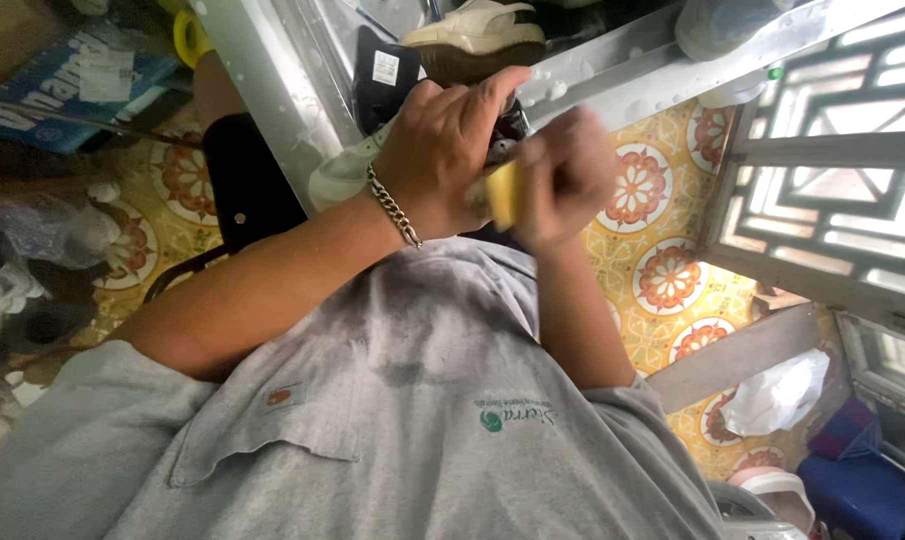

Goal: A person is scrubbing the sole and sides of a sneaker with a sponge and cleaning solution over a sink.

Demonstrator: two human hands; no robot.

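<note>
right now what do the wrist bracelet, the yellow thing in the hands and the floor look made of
Bracelet: looks like metal, silvery chain links with a dull shine. Yellow thing: possibly a sponge, matte and soft-edged, but mostly hidden by the hands. Floor: seems to be glazed ceramic tile, with a repeating orange flower pattern and a slight gloss.

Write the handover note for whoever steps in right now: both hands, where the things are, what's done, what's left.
Left hand, chain bracelet on the wrist: closed around a dark item, mostly hidden, held over the metal bench.
Right hand: gripping a yellow piece, pressed against the dark item.
On the bench: a cream shoe and a black insole.
Done: the bench is wet with droplets and suds.
Left: how much of the dark item has been gone over cannot be seen.
</note>
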